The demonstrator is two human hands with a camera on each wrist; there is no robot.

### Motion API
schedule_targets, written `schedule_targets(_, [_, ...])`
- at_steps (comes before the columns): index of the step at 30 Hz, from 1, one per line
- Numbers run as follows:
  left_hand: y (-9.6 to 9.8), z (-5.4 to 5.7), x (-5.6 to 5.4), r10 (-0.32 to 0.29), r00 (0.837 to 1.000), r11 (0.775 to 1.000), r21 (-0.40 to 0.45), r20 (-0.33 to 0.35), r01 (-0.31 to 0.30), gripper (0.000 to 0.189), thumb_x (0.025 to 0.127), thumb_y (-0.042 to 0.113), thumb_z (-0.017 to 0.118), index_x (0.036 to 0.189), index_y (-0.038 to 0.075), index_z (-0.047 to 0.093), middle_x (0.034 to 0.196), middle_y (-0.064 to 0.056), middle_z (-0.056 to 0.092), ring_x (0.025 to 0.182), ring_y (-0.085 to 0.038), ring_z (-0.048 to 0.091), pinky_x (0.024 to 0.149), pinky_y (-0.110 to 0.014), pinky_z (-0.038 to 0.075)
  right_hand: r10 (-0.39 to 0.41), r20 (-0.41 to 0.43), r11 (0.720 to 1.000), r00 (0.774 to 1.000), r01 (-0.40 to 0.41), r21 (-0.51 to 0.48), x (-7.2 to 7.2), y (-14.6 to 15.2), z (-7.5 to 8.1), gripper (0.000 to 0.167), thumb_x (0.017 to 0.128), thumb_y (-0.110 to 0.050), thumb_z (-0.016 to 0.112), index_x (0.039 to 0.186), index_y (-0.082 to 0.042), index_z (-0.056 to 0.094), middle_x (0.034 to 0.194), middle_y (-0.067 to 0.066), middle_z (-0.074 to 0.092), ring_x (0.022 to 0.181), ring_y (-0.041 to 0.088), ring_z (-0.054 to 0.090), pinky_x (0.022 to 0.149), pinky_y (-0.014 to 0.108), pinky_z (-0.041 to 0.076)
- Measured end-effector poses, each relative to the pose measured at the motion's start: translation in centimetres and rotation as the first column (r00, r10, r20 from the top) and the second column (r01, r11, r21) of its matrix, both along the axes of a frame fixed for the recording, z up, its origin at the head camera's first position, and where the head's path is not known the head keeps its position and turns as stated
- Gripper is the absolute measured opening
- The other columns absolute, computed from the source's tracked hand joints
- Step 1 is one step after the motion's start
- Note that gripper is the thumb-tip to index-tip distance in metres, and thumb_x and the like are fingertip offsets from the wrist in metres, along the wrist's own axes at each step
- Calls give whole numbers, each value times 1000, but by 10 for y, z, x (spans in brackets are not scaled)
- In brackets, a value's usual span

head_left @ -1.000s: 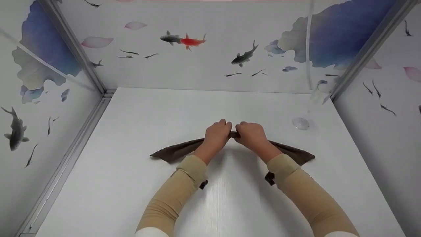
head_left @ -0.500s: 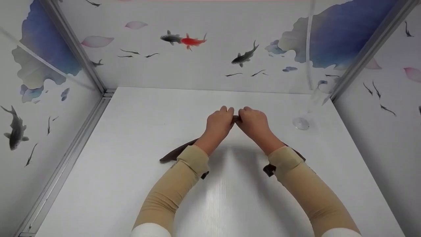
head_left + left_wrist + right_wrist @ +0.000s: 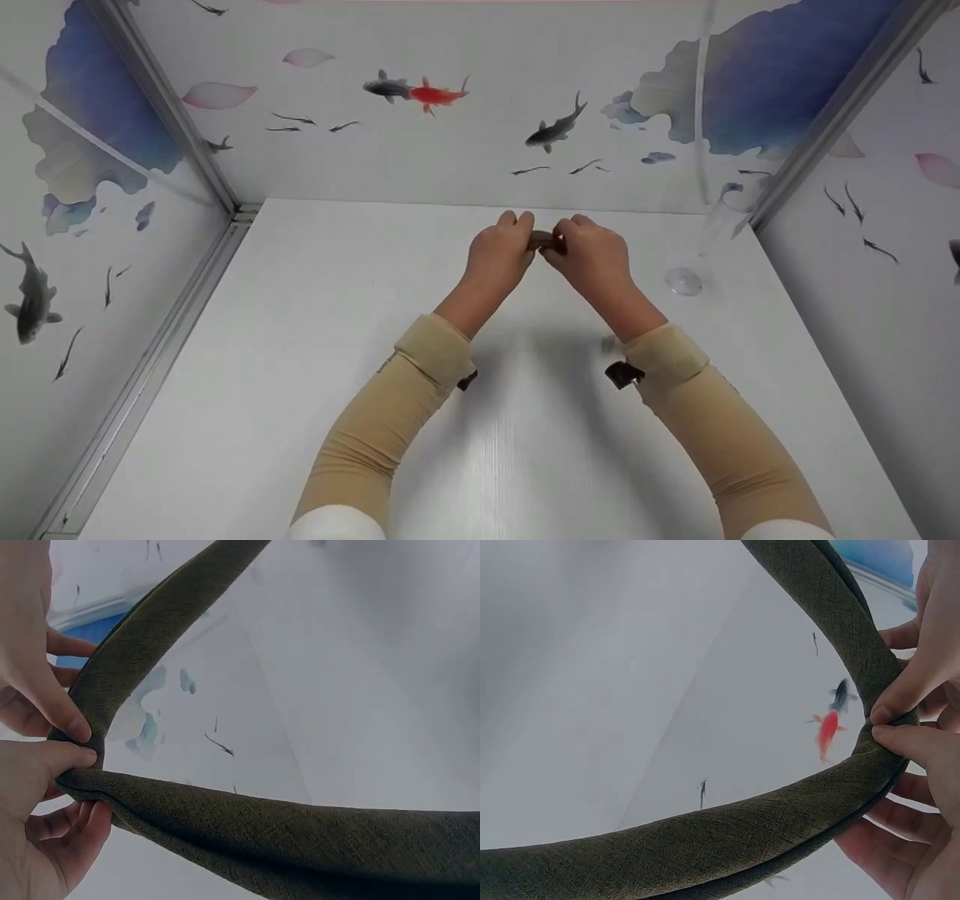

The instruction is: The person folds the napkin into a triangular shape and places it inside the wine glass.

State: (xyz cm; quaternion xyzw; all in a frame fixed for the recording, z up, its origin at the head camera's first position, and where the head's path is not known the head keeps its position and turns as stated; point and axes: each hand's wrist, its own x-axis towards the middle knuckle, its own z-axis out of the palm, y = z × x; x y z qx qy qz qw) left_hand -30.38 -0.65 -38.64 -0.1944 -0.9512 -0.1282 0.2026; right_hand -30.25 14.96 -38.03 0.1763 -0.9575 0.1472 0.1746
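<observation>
In the head view, my left hand and right hand pinch a strip of folded dark olive-brown cloth between them, far out over the white table. Both wrist views show this cloth bent at the pinched spot, its two long arms running away from the fingers. Thumbs press on the inner side of the bend, with other fingers behind the fabric. Lengthwise folds show along it. From the head, the cloth's ends are hidden behind my hands and forearms.
A clear stemmed glass stands at the back right, its round base on the white table. White panels with painted fish and leaves enclose the back and both sides, joined by grey metal posts.
Both hands have moved up and away toward the back panel with the cloth. Its ends, seen at either side before, are now out of sight behind the arms. The hands stand slightly farther apart.
</observation>
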Motion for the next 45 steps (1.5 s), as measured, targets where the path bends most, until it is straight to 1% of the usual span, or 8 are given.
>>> schedule_targets(4, [-4,11,2,-22,1000,995,102,-16,24,16,97,18,63,103,5,58,90,-9,57,69,-21,63,65,-32,53,21,24,998,999,-19,-65,1,5,11,24,88,-26,73,97,-5,69,86,9,61,71,25,60,65,42,49])
schedule_targets(7, [-6,19,5,-38,999,980,196,-13,39,13,96,15,63,100,5,57,87,-8,54,69,-21,61,66,-33,52,43,9,991,999,-42,-124,3,7,19,23,90,-27,72,99,-5,70,89,10,63,73,25,61,67,42,50])
schedule_targets(13, [-9,34,9,-47,999,945,324,-1,44,10,94,12,63,100,5,57,88,-7,53,72,-19,56,68,-33,50,81,-101,968,992,-102,-230,8,3,31,19,89,-20,72,99,-3,71,90,12,65,76,25,64,65,39,53])
schedule_targets(17, [-8,44,12,-23,1000,925,380,-3,22,11,92,11,65,100,6,60,89,-6,56,74,-17,56,69,-31,50,94,-180,950,979,-142,-277,11,1,38,16,88,-14,73,97,-1,71,88,13,65,76,24,64,64,37,53])
schedule_targets(21, [-6,50,14,8,1000,913,409,-17,-1,12,91,12,68,99,6,61,89,-6,57,73,-16,56,68,-29,50,83,-239,945,967,-153,-289,14,-2,45,15,88,-14,72,95,-1,72,87,13,66,76,24,64,65,37,53])
schedule_targets(30, [-3,55,20,7,999,884,468,-32,9,14,89,8,68,100,6,59,90,-5,57,75,-14,55,68,-28,48,54,-291,934,955,-151,-323,19,-10,54,13,89,-12,70,92,1,73,84,14,66,76,25,65,67,36,54])
schedule_targets(37, [-2,55,23,-1,1000,873,488,-16,8,18,89,8,68,102,6,57,91,-5,56,77,-14,55,69,-28,48,51,-324,921,945,-170,-350,20,-13,54,11,89,-9,71,92,0,73,84,13,67,76,24,65,66,35,54])
schedule_targets(45, [-1,53,24,16,1000,866,499,-12,-8,20,88,8,69,101,6,55,91,-5,56,77,-15,54,68,-29,47,48,-309,911,950,-168,-376,21,-16,52,11,89,-8,70,95,0,74,86,13,67,78,24,65,67,35,54])
